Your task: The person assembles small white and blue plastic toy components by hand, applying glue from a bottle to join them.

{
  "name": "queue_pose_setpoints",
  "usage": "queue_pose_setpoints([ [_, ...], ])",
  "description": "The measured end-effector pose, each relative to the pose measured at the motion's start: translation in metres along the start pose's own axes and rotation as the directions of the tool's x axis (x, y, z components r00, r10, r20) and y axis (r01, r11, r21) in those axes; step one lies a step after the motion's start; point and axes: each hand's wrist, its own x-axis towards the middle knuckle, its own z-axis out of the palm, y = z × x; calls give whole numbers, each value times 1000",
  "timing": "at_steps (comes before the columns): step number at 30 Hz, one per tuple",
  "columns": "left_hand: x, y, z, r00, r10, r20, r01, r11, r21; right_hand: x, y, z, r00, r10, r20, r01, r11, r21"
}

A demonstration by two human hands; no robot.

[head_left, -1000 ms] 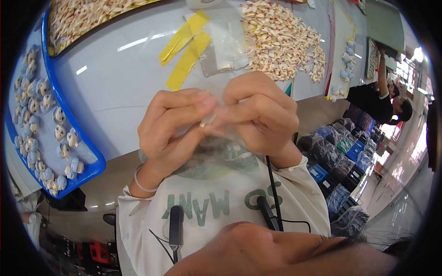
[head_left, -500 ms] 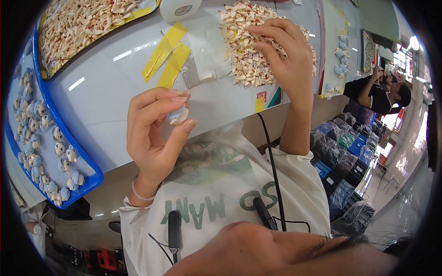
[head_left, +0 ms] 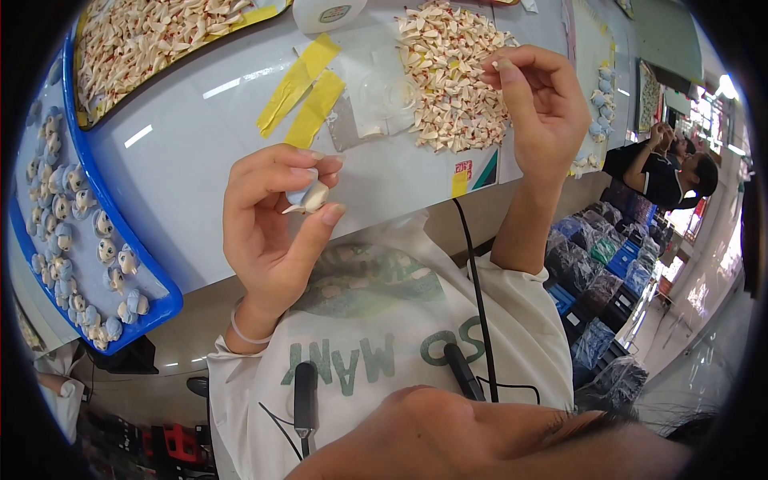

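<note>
Between the thumb and fingertips of my left hand (head_left: 268, 212) is a small blue and cream figurine head (head_left: 307, 196), with a pointed cream part sticking out at its side. My right hand (head_left: 552, 120) is raised at the right edge of a pile of small cream pointed pieces (head_left: 452, 96), many with reddish ends. Its thumb and index finger are pinched together on what looks like one such cream piece (head_left: 498, 65), mostly covered by the fingertips.
A blue tray (head_left: 170, 300) with several similar heads stands at the left. Behind it lies a yellow-edged tray (head_left: 232, 30) of cream pieces. Yellow tape strips (head_left: 308, 72), a clear plastic sheet (head_left: 376, 92) and a white container (head_left: 328, 12) are on the table. A co-worker (head_left: 672, 168) sits far right.
My right hand has moved right from over the pile, turned, and closed its fingers in a pinch. The head in my left hand has turned, showing more of its cream side.
</note>
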Motion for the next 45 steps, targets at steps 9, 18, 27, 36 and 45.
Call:
queue_pose_setpoints([
  [9, -3, -2, -6, 999, -13, 31, 13, 1000, -18, 2, -2, -9, 988, -33, 151, 85, 931, -355],
  [18, -1, -1, -5, 998, -18, 59, 20, 999, -35, 0, -16, 5, 996, -73, 60, 79, 991, -108],
  [27, -4, -1, -10, 995, -48, 85, 53, 997, -51, 14, -42, 39, 870, -288, 399, 464, 751, -469],
  [36, -5, 1, -14, 991, -98, 96, 123, 942, -312, 19, -48, 43, 874, -244, 421, 449, 737, -505],
  [45, -5, -3, -17, 997, -29, 69, 47, 962, -271, 12, -39, 39, 867, -248, 433, 449, 766, -460],
])
